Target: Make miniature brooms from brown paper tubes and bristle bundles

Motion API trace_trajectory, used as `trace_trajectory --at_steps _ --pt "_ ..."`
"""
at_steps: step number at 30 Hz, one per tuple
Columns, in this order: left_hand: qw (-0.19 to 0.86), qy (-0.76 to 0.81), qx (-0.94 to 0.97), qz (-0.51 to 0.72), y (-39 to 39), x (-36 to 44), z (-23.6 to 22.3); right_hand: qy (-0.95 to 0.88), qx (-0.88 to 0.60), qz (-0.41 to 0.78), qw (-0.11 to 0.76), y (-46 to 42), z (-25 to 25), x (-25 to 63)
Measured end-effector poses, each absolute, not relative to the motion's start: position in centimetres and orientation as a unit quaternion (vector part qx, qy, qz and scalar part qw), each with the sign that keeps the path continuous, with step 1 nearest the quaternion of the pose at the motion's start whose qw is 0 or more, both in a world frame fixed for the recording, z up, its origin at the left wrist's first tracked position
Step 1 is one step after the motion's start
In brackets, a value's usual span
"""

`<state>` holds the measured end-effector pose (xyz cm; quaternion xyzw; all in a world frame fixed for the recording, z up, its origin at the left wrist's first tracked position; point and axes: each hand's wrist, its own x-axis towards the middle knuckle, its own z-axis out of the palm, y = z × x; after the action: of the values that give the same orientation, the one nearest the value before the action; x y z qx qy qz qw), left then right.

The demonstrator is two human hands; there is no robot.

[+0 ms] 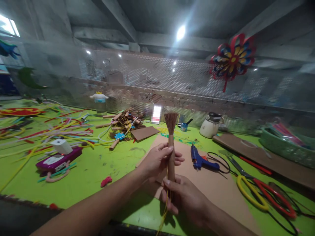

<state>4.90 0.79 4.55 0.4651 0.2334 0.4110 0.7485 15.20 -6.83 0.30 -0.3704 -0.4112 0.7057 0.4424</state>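
Observation:
Upright in front of me is a small brown brush-like bundle (171, 124), its bristles fanned at the top above a smooth rolled brown handle. My left hand (157, 160) pinches the handle at mid-height, thumb in front and fingers behind. Lower down, my right hand (183, 193) is closed around the handle's bottom end. A thin yellow cord (162, 221) hangs from near the right hand toward the table edge. Beneath both hands lies a flat brown paper sheet (206, 191). The handle's lower end is partly hidden by my fingers.
Right of my hands are a blue glue gun (200, 159) and large scissors (253, 180) with yellow and red handles. A purple power strip (59, 160) sits left. Behind stand a pile of brown rolls (125, 123), a white kettle (210, 126) and a green basket (285, 147).

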Motion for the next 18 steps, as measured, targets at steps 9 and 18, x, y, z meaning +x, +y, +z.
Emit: trace_trajectory --at_steps 9,18 --pt "0.791 0.177 0.451 0.373 0.7 4.7 3.7 -0.391 -0.361 0.739 0.412 -7.8 0.6 15.4" --pt "0.761 0.278 0.414 0.416 2.8 4.4 3.7 -0.448 -0.392 0.753 0.282 -11.6 -1.0 16.2"
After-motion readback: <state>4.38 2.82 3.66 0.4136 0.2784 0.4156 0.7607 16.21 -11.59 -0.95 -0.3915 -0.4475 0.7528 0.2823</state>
